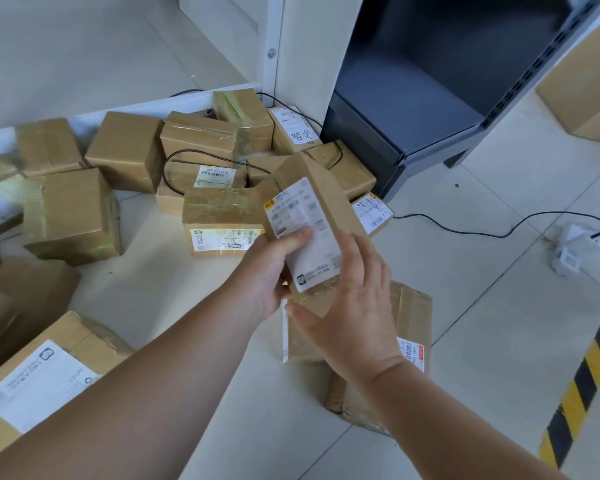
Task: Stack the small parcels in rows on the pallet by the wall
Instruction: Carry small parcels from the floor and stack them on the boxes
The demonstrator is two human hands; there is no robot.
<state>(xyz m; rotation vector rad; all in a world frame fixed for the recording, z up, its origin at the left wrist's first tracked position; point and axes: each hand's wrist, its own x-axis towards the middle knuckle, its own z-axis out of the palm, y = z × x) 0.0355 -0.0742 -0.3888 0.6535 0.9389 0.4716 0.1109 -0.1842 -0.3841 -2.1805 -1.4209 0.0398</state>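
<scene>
Parcel tilted, label up, held between left hand, right hand

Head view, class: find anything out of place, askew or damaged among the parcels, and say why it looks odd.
The parcels ahead lie jumbled at mixed angles, not in rows. A black cable loops over several of them. The cardboard box nearest the camera, low and right of centre, is creased and crumpled.

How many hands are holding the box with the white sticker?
2. The left hand grips the small parcel from the left, thumb on its label; the right hand holds its lower right side. No other hands show.
</scene>
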